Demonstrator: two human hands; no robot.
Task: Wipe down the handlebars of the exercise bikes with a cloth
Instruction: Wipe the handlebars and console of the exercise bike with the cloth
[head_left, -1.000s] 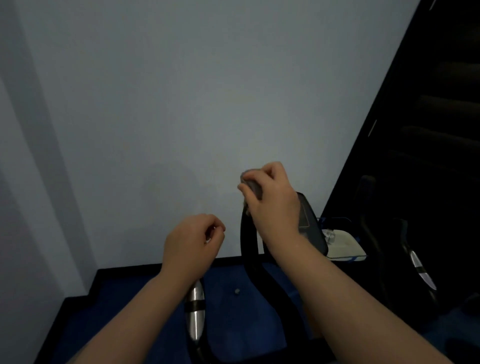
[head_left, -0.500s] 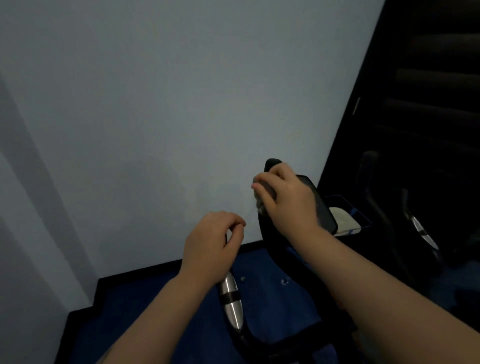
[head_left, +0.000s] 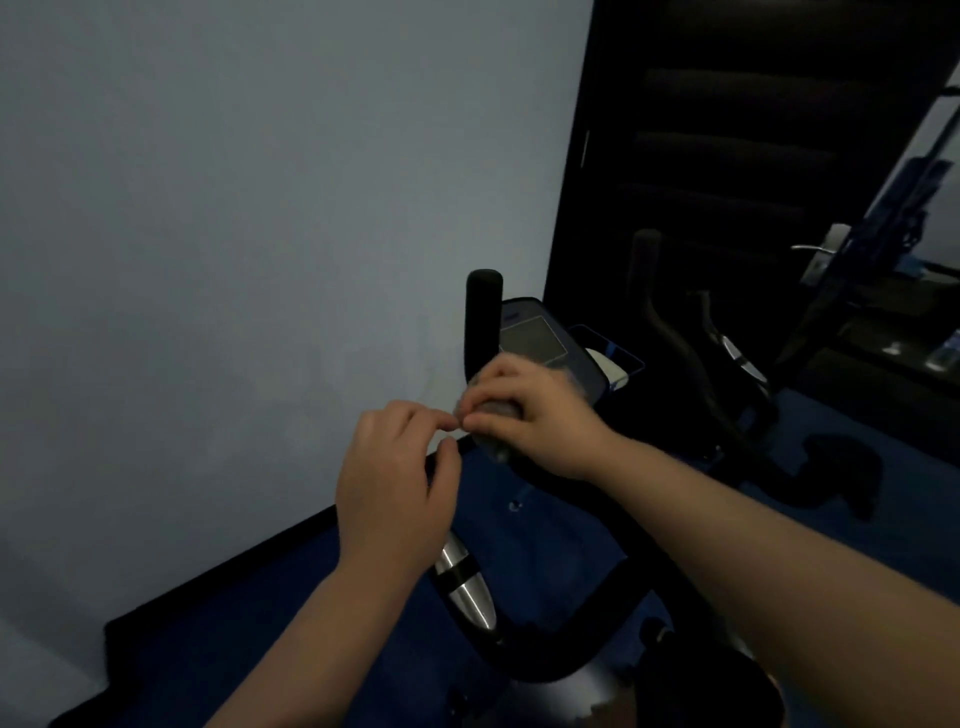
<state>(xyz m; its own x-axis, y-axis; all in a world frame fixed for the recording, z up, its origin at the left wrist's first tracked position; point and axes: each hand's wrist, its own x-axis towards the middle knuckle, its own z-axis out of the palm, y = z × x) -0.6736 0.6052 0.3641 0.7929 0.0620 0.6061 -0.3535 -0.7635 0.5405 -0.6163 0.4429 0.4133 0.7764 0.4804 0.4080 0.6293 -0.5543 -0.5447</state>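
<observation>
My right hand (head_left: 540, 415) grips a grey cloth (head_left: 493, 441) wrapped round the right handlebar (head_left: 483, 317), a black padded bar that rises above my fingers. My left hand (head_left: 395, 483) sits close beside it with curled fingers, its fingertips touching the cloth's edge next to my right thumb. I cannot tell whether it holds anything. The left handlebar (head_left: 462, 587), with its silver sensor band, comes out from under my left palm. The bike's console (head_left: 535, 332) stands just behind my right hand.
A pale wall fills the left and the middle. A second exercise bike (head_left: 675, 353) stands to the right on the blue floor (head_left: 545, 530), in front of a dark door (head_left: 727, 130). A white object in a blue tray (head_left: 615, 369) lies by the wall.
My right hand slid the cloth down from the top of the right handlebar, baring its black end. My left hand moved in until its fingertips met the cloth.
</observation>
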